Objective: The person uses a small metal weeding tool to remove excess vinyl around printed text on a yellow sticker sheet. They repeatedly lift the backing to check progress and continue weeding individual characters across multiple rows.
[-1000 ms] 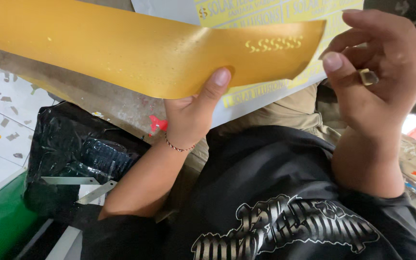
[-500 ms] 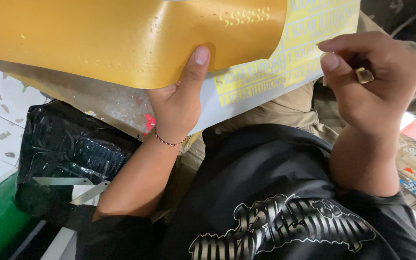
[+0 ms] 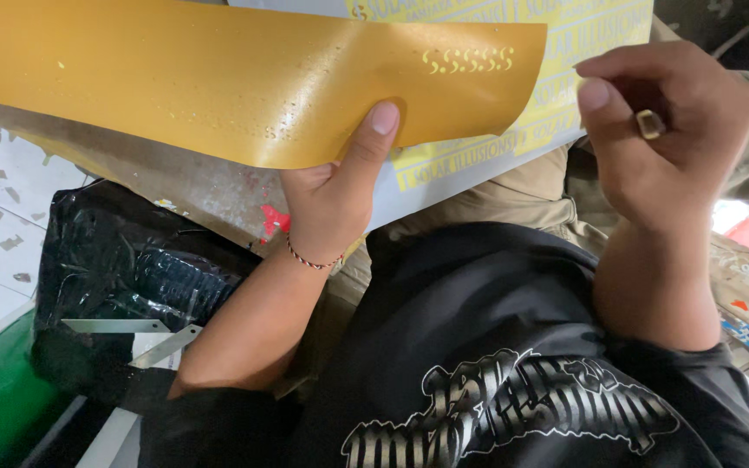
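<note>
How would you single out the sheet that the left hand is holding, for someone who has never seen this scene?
Start from the wide paper spread across the top of the view. The gold sheet lies over a white sheet printed in yellow, pinched at its lower edge by the left hand. Unlike that neighbour it is plain glossy gold, with one short row of small cut-out marks near its right end.

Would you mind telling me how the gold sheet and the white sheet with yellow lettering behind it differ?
The gold sheet is one solid colour with a short row of small cut-out characters near its right edge; the white sheet is covered in rows of yellow lettering. The gold sheet lies in front, gripped at its lower edge by the left hand; the white sheet sits behind it, mostly covered. The right hand touches neither. Both are thin and flexible.
</note>
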